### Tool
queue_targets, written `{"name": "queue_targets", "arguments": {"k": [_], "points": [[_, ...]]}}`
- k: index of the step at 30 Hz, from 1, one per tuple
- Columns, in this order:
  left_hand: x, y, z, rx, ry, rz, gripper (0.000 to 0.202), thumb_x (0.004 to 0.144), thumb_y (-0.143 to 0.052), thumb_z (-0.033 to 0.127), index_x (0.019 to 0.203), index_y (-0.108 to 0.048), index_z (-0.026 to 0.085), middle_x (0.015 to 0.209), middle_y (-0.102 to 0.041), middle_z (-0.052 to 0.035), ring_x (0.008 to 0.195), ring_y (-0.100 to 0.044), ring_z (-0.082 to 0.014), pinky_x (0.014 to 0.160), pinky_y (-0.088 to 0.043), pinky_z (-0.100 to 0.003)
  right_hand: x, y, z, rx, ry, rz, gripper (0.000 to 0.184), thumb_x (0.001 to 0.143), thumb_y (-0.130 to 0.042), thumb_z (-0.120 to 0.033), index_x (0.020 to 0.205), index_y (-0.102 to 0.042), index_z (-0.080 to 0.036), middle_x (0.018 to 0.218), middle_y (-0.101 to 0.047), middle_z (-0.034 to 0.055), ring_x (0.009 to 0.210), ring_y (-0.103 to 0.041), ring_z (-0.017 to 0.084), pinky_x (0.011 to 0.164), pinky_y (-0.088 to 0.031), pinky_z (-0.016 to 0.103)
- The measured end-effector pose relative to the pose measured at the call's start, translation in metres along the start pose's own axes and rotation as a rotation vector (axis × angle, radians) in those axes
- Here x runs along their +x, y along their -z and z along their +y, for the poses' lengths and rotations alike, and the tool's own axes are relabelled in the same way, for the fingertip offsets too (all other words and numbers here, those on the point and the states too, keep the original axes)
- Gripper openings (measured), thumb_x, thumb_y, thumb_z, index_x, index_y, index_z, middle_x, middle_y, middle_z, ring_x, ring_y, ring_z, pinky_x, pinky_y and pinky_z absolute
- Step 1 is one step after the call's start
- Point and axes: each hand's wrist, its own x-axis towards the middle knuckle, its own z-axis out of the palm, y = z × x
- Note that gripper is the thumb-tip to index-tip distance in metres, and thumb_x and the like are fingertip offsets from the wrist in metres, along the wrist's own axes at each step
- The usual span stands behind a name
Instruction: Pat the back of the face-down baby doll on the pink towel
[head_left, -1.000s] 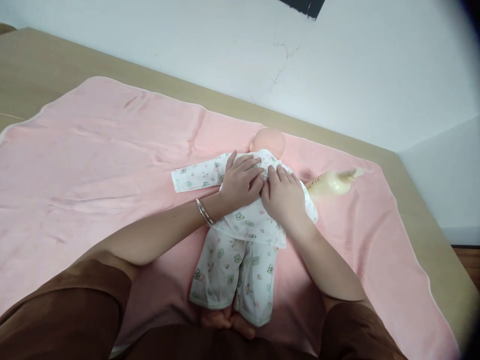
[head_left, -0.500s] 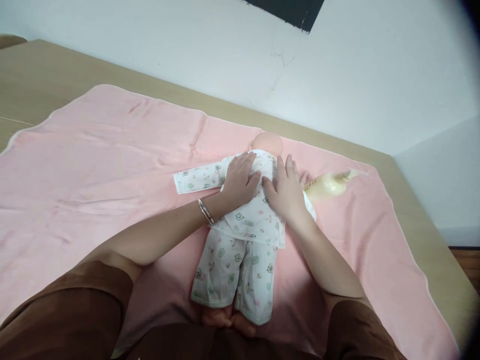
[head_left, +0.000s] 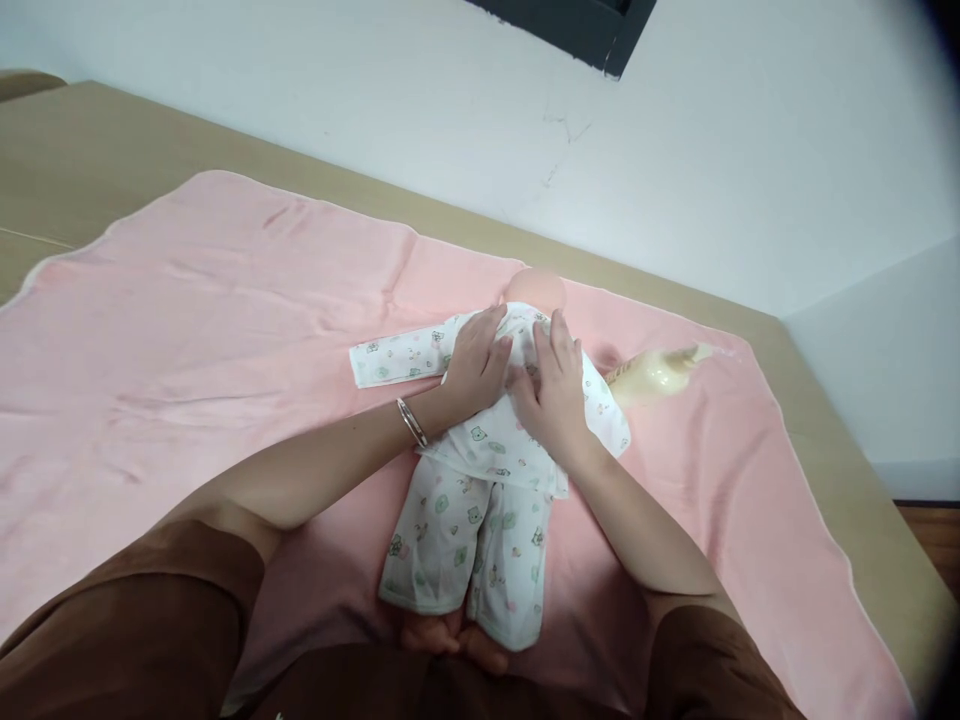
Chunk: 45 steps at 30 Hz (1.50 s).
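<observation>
A baby doll (head_left: 536,288) lies on a pink blanket (head_left: 277,300), its head away from me and its feet near my body. It wears a white printed shirt (head_left: 495,445) and matching trousers (head_left: 433,535). My left hand (head_left: 477,365) rests flat on the left side of the shirt's chest, fingers extended. Beside it, my right hand (head_left: 555,390) lies over the right side of the chest with its fingers stretched out. One sleeve extends straight out to the left; the other slants down at the right.
A cream-coloured bottle (head_left: 654,375) lies on its side on the blanket, right of the doll. Under the blanket is a wooden table (head_left: 840,430), its far edge meeting a white wall (head_left: 712,170). A dark panel (head_left: 585,30) is on the wall.
My right hand has moved left across the shirt toward my left hand, uncovering the right sleeve. My left hand has barely moved.
</observation>
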Motion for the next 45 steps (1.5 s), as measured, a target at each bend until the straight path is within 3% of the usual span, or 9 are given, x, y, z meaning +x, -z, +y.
{"name": "queue_targets", "arguments": {"k": [2,6,12,20,26,31,36,41,45], "points": [[0.0,0.0,0.0,0.004,0.003,0.001,0.062,0.105,-0.02,0.053,0.141,-0.048,0.012,0.144,-0.055,-0.02,0.137,-0.05,-0.0278,0.117,-0.038,-0.051,0.001,0.0,0.0,-0.01,0.004,0.017,0.064,0.095,-0.039,-0.029,0.157,-0.026,-0.018,0.168,-0.018,0.0162,0.158,-0.013,0.028,0.12,-0.019,0.066],[0.0,-0.002,-0.001,0.018,0.001,0.005,0.062,0.105,-0.019,0.053,0.141,-0.049,0.012,0.141,-0.058,-0.0192,0.135,-0.052,-0.0274,0.116,-0.039,-0.05,0.003,0.001,0.0,-0.021,0.065,-0.113,0.053,0.096,-0.038,-0.027,0.147,-0.047,-0.015,0.16,-0.04,0.0141,0.154,-0.026,0.028,0.125,-0.018,0.058],[0.0,-0.003,-0.001,0.027,-0.022,0.004,0.06,0.105,-0.02,0.052,0.14,-0.05,0.013,0.14,-0.059,-0.0176,0.137,-0.05,-0.026,0.118,-0.037,-0.048,0.003,0.012,0.002,-0.008,0.061,-0.022,0.06,0.097,-0.04,-0.032,0.153,-0.035,-0.01,0.165,-0.027,0.019,0.154,-0.025,0.027,0.123,-0.026,0.056],[0.001,-0.001,-0.004,0.023,-0.008,-0.019,0.055,0.104,-0.028,0.048,0.142,-0.049,0.015,0.154,-0.046,-0.0179,0.145,-0.042,-0.0273,0.12,-0.034,-0.052,0.007,0.002,0.0,-0.033,0.045,-0.183,0.059,0.097,-0.039,-0.031,0.151,-0.04,-0.007,0.165,-0.029,0.017,0.156,-0.02,0.028,0.127,-0.017,0.054],[0.003,0.0,-0.004,0.069,-0.036,-0.068,0.053,0.104,-0.029,0.046,0.139,-0.054,0.015,0.145,-0.056,-0.0159,0.139,-0.049,-0.027,0.119,-0.036,-0.051,0.009,0.056,-0.001,0.001,0.047,-0.181,0.05,0.099,-0.04,-0.034,0.143,-0.052,-0.014,0.148,-0.056,0.0137,0.145,-0.043,0.031,0.122,-0.027,0.059],[0.005,0.001,0.0,0.13,-0.088,-0.084,0.047,0.102,-0.034,0.038,0.132,-0.06,0.015,0.138,-0.063,-0.0138,0.133,-0.054,-0.0265,0.116,-0.039,-0.051,0.0,0.115,0.006,0.006,0.006,-0.063,0.048,0.1,-0.041,-0.041,0.14,-0.057,-0.02,0.148,-0.056,0.0103,0.144,-0.046,0.031,0.118,-0.036,0.056],[0.006,0.007,0.006,0.22,-0.209,-0.106,0.039,0.094,-0.045,0.028,0.125,-0.065,0.019,0.133,-0.067,-0.0109,0.133,-0.054,-0.0283,0.118,-0.036,-0.057,-0.003,0.155,0.026,-0.019,-0.157,-0.018,0.043,0.101,-0.036,-0.046,0.114,-0.072,-0.024,0.118,-0.073,0.0088,0.115,-0.066,0.031,0.092,-0.054,0.048],[-0.012,0.015,0.044,0.149,-0.5,-0.253,0.046,0.09,-0.052,0.021,0.134,-0.058,0.028,0.13,-0.069,-0.0067,0.13,-0.06,-0.0254,0.12,-0.037,-0.056,-0.008,0.178,0.055,-0.085,-0.196,-0.069,0.043,0.099,-0.04,-0.05,0.117,-0.069,-0.023,0.126,-0.07,0.0115,0.123,-0.061,0.035,0.095,-0.051,0.053],[-0.03,0.015,0.088,0.046,-0.362,-0.374,0.074,0.094,-0.055,0.028,0.16,-0.023,0.022,0.157,-0.043,-0.0161,0.147,-0.04,-0.0303,0.118,-0.042,-0.053,-0.014,0.188,0.07,-0.127,-0.254,-0.121,0.043,0.099,-0.039,-0.048,0.123,-0.063,-0.021,0.127,-0.069,0.0131,0.127,-0.059,0.036,0.102,-0.047,0.055]]}}
